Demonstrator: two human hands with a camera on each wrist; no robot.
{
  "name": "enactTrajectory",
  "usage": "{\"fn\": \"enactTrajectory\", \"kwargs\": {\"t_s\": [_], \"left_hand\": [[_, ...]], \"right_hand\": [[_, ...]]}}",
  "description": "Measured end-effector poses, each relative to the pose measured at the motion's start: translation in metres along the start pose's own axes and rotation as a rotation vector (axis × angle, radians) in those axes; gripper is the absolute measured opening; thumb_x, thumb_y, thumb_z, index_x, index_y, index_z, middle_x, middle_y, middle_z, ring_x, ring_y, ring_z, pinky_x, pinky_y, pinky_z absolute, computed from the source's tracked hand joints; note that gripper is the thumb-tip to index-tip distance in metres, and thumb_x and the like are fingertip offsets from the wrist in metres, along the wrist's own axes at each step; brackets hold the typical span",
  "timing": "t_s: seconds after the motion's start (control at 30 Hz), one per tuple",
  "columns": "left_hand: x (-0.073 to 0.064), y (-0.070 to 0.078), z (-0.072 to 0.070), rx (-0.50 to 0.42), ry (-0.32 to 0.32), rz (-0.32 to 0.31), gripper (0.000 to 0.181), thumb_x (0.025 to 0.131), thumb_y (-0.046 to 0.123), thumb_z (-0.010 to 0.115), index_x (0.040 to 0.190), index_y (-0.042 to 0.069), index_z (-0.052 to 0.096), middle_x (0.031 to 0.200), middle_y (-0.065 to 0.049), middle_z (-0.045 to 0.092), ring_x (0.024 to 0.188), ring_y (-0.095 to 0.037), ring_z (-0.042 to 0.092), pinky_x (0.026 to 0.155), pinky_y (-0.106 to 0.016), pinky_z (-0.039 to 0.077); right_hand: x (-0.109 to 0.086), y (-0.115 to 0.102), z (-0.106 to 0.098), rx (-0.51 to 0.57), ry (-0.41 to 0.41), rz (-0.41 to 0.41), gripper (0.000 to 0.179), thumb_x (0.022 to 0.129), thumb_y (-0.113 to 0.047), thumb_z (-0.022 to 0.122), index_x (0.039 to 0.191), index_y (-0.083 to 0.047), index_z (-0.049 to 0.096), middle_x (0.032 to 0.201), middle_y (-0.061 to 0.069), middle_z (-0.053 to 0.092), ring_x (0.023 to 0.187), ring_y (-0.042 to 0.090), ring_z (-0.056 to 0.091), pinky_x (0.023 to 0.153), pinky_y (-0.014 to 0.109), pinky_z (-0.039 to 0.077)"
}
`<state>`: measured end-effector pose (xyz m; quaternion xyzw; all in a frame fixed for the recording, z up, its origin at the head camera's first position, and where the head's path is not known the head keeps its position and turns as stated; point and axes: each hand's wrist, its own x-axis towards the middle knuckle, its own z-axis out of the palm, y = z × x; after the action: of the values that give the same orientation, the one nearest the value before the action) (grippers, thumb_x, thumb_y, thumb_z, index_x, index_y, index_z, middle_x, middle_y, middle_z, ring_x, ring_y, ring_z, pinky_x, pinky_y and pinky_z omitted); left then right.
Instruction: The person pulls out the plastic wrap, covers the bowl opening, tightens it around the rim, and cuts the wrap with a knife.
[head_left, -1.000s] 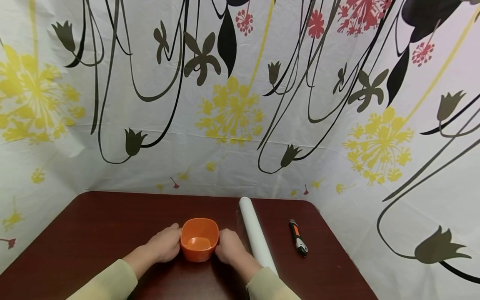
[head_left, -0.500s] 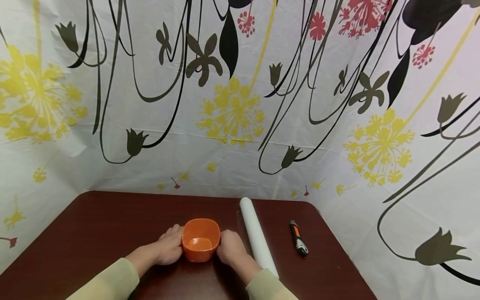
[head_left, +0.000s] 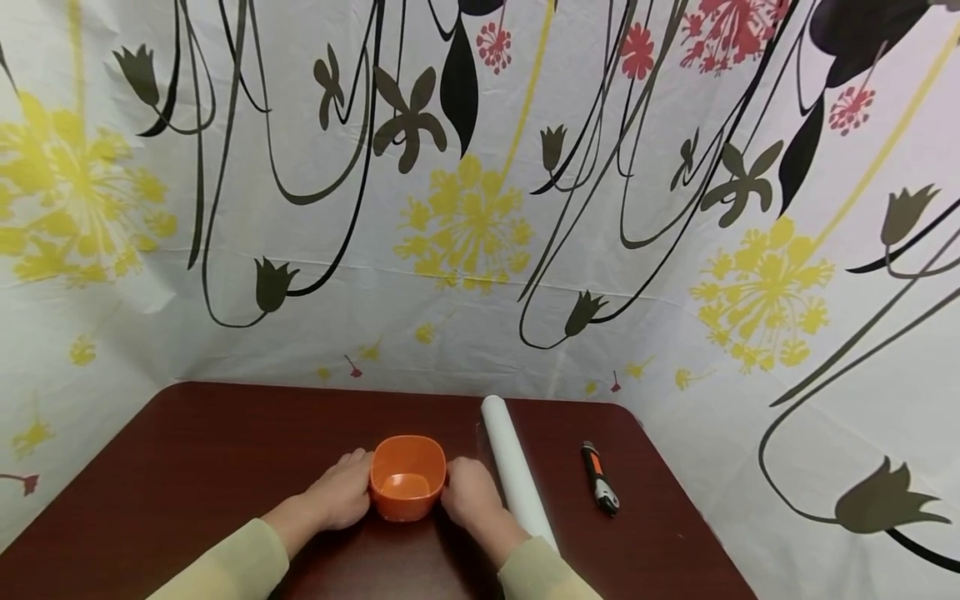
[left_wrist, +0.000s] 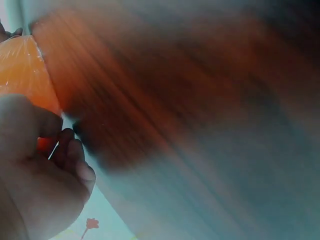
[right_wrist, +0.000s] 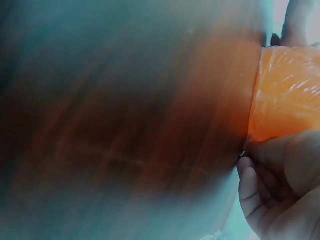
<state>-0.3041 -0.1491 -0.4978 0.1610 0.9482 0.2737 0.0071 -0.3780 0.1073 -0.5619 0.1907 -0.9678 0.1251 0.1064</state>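
An orange square-rimmed bowl [head_left: 406,487] stands on the dark red-brown table, its mouth facing up. Shiny, wrinkled plastic wrap [right_wrist: 287,82] clings to its outside in the right wrist view. My left hand [head_left: 343,492] is at the bowl's left side; in the left wrist view its thumb and curled fingers meet low at the bowl's wall, pinching the wrap by the base. On the opposite side, my right hand [head_left: 472,497] pinches a bit of wrap between thumb and forefinger, close to the tabletop. The bowl hides part of both hands' fingertips in the head view.
Just right of my right hand lies a long white roll of plastic wrap [head_left: 517,475]. Further right is a black and orange utility knife [head_left: 600,479]. A flower-patterned sheet [head_left: 450,350] hangs behind the table's far edge [head_left: 337,392] and along its sides.
In the head view the bowl and both hands have shifted slightly right, partly with the camera. Both hands stay at the bowl's sides; the roll and knife keep their places.
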Motion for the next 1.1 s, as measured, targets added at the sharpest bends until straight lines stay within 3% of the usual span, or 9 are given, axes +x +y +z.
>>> {"fn": "enactTrajectory", "kwargs": {"t_s": [0.1,0.23,0.4,0.5,0.67,0.97,1.1], "left_hand": [[0.003,0.006,0.001,0.047,0.014,-0.012,0.041,0.103,0.003,0.065,0.144,-0.001,0.064,0.125,-0.014,0.067,0.124,-0.036,0.063,0.112,-0.062,0.052],[0.002,0.012,0.003,0.181,0.050,0.005,0.036,0.103,0.005,0.066,0.138,-0.005,0.066,0.121,-0.018,0.067,0.117,-0.038,0.063,0.107,-0.061,0.054],[-0.002,0.017,0.005,0.291,0.068,-0.036,0.051,0.104,0.008,0.064,0.153,-0.006,0.055,0.131,-0.023,0.060,0.119,-0.040,0.053,0.106,-0.059,0.046],[0.001,0.020,0.004,0.318,0.048,-0.071,0.062,0.105,0.011,0.064,0.163,-0.002,0.046,0.144,-0.026,0.056,0.128,-0.044,0.049,0.107,-0.061,0.042],[0.008,0.025,0.004,0.348,0.028,-0.138,0.067,0.104,0.015,0.066,0.164,-0.005,0.043,0.154,-0.030,0.053,0.139,-0.049,0.046,0.113,-0.065,0.039],[0.014,0.031,0.010,0.384,0.050,-0.211,0.069,0.100,0.018,0.064,0.156,-0.015,0.042,0.153,-0.035,0.051,0.140,-0.052,0.046,0.118,-0.066,0.037],[0.017,0.029,0.013,0.387,0.075,-0.215,0.068,0.098,0.017,0.065,0.153,-0.017,0.043,0.150,-0.036,0.051,0.136,-0.052,0.047,0.117,-0.066,0.038]], "right_hand": [[0.000,0.005,-0.004,-0.015,-0.006,-0.011,0.019,0.091,-0.021,0.080,0.073,-0.024,0.073,0.069,-0.010,0.067,0.069,0.009,0.065,0.065,0.029,0.057],[0.001,0.003,-0.007,-0.092,0.018,-0.029,0.020,0.089,-0.015,0.077,0.071,-0.023,0.072,0.069,-0.007,0.067,0.070,0.013,0.069,0.066,0.032,0.060],[0.002,-0.001,-0.008,-0.110,0.006,-0.017,0.021,0.089,-0.012,0.075,0.071,-0.021,0.071,0.070,-0.004,0.067,0.071,0.016,0.070,0.066,0.033,0.061],[0.001,-0.003,-0.005,-0.102,-0.008,0.017,0.018,0.090,-0.013,0.074,0.074,-0.019,0.071,0.072,-0.003,0.067,0.071,0.016,0.069,0.068,0.034,0.061],[0.001,-0.002,-0.001,-0.089,-0.032,0.058,0.008,0.091,-0.014,0.074,0.083,-0.013,0.073,0.080,0.001,0.067,0.075,0.018,0.069,0.074,0.037,0.063],[-0.005,0.001,-0.004,-0.219,-0.016,-0.050,0.015,0.098,-0.017,0.070,0.087,-0.013,0.078,0.079,-0.002,0.072,0.084,0.014,0.069,0.089,0.032,0.062],[-0.007,-0.001,-0.007,-0.218,-0.020,-0.059,0.014,0.101,-0.016,0.068,0.090,-0.015,0.077,0.080,-0.003,0.073,0.085,0.014,0.070,0.090,0.033,0.063]]}}
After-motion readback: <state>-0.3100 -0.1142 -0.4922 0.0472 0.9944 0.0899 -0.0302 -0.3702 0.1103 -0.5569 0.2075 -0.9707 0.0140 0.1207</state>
